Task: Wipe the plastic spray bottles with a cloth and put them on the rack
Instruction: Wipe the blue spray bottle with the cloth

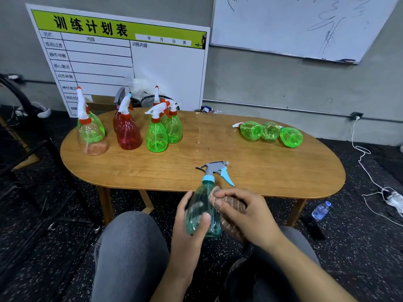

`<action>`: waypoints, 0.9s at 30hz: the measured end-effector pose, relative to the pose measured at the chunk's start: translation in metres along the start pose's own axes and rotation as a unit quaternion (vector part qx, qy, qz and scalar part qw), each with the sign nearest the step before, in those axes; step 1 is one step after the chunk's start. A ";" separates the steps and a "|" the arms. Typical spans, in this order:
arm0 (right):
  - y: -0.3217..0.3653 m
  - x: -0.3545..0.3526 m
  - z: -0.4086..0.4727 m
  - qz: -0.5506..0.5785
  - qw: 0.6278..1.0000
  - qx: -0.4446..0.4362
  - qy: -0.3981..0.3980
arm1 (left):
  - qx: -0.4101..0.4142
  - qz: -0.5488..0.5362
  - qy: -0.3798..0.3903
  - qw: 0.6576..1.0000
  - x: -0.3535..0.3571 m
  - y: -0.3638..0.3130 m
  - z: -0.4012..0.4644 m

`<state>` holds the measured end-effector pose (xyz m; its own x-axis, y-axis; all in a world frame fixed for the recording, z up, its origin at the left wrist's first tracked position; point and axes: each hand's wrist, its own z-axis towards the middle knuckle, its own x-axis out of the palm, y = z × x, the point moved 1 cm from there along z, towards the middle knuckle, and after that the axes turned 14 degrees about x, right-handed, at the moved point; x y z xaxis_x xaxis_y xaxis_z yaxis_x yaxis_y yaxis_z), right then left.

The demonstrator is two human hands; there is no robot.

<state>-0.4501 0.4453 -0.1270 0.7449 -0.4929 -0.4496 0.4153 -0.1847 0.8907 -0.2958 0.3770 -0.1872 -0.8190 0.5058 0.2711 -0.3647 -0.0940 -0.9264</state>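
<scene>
While green bottles (270,132) lie apart, red bottle (127,134) stands on table (239,162).

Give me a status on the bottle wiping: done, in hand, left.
Done: cannot tell; three green bottles lie on the table at far right, and no rack shows. In hand: the left hand grips a teal bottle while the right hand presses a cloth against it. Left: the upright bottles at far left.
</scene>
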 end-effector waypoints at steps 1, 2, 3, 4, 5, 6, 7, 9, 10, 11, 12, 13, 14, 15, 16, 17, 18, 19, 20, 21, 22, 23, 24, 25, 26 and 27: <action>0.000 -0.001 0.002 0.032 0.999 0.015 -0.009 | 0.005 0.007 0.015 1.000 -0.001 -0.001 0.000; 0.000 -0.002 0.004 0.061 0.997 0.031 -0.019 | 0.012 0.015 0.033 0.999 -0.001 -0.002 -0.001; 0.000 -0.004 0.007 0.084 0.995 0.044 -0.027 | 0.018 0.020 0.053 0.998 -0.001 -0.004 -0.002; 0.000 -0.005 0.009 0.097 0.993 0.052 -0.032 | 0.023 0.023 0.070 0.997 -0.002 -0.005 -0.003; 0.001 -0.006 0.011 0.105 0.992 0.057 -0.037 | 0.026 0.026 0.084 0.996 -0.002 -0.005 -0.004; 0.002 -0.006 0.012 0.112 0.991 0.064 -0.040 | 0.032 0.032 0.094 0.995 -0.003 -0.004 -0.004; 0.004 -0.007 0.012 0.123 0.989 0.073 -0.041 | 0.042 0.041 0.101 0.993 -0.004 -0.003 -0.004; 0.005 -0.007 0.011 0.147 0.984 0.091 -0.040 | 0.066 0.063 0.109 0.990 -0.005 0.000 -0.004; 0.005 -0.007 0.011 0.155 0.982 0.098 -0.040 | 0.074 0.074 0.113 0.988 -0.005 0.001 -0.005; 0.004 -0.007 0.011 0.162 0.980 0.105 -0.038 | 0.080 0.085 0.117 0.986 -0.005 0.002 -0.005; 0.002 -0.006 0.010 0.167 0.979 0.112 -0.034 | 0.086 0.100 0.119 0.984 -0.006 0.004 -0.005; 0.000 -0.005 0.010 0.171 0.977 0.121 -0.028 | 0.094 0.118 0.116 0.982 -0.006 0.004 -0.005; -0.001 -0.004 0.009 0.169 0.977 0.128 -0.022 | 0.104 0.139 0.109 0.979 -0.007 0.005 -0.004; -0.002 -0.003 0.009 0.162 0.978 0.132 -0.018 | 0.114 0.162 0.100 0.975 -0.008 0.006 -0.004; -0.002 -0.002 0.008 0.149 0.980 0.129 -0.021 | 0.122 0.184 0.089 0.971 -0.008 0.006 -0.004; -0.002 -0.002 0.006 0.131 0.984 0.115 -0.033 | 0.128 0.203 0.076 0.968 -0.009 0.005 -0.004; -0.002 -0.002 0.004 0.113 0.988 0.092 -0.055 | 0.130 0.215 0.061 0.966 -0.009 0.004 -0.004; 0.000 -0.004 0.000 0.096 0.991 0.056 -0.081 | 0.129 0.222 0.045 0.966 -0.009 0.003 -0.004; 0.002 -0.006 -0.005 0.073 0.992 0.012 -0.102 | 0.128 0.228 0.034 0.965 -0.010 0.003 -0.003; 0.005 -0.008 -0.010 0.042 0.992 -0.034 -0.113 | 0.131 0.235 0.026 0.963 -0.010 0.002 -0.003; 0.007 -0.010 -0.015 0.009 0.991 -0.071 -0.113 | 0.135 0.243 0.022 0.960 -0.010 0.002 -0.002; 0.008 -0.010 -0.019 -0.021 0.990 -0.092 -0.107 | 0.137 0.247 0.020 0.959 -0.011 0.001 -0.002; 0.007 -0.009 -0.022 -0.048 0.989 -0.100 -0.101 | 0.137 0.250 0.020 0.958 -0.011 0.001 -0.002; 0.005 -0.008 -0.023 -0.077 0.987 -0.102 -0.101 | 0.137 0.254 0.022 0.957 -0.011 0.001 -0.003; 0.003 -0.006 -0.023 -0.105 0.983 -0.102 -0.110 | 0.137 0.260 0.023 0.956 -0.011 0.001 -0.003; 0.001 -0.004 -0.023 -0.130 0.978 -0.101 -0.127 | 0.138 0.268 0.025 0.953 -0.010 0.001 -0.003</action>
<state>-0.4410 0.4664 -0.1255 0.4569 -0.6512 -0.6060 0.6874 -0.1740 0.7052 -0.2861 0.3745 -0.1916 -0.9012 0.3610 -0.2399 -0.0086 -0.5684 -0.8227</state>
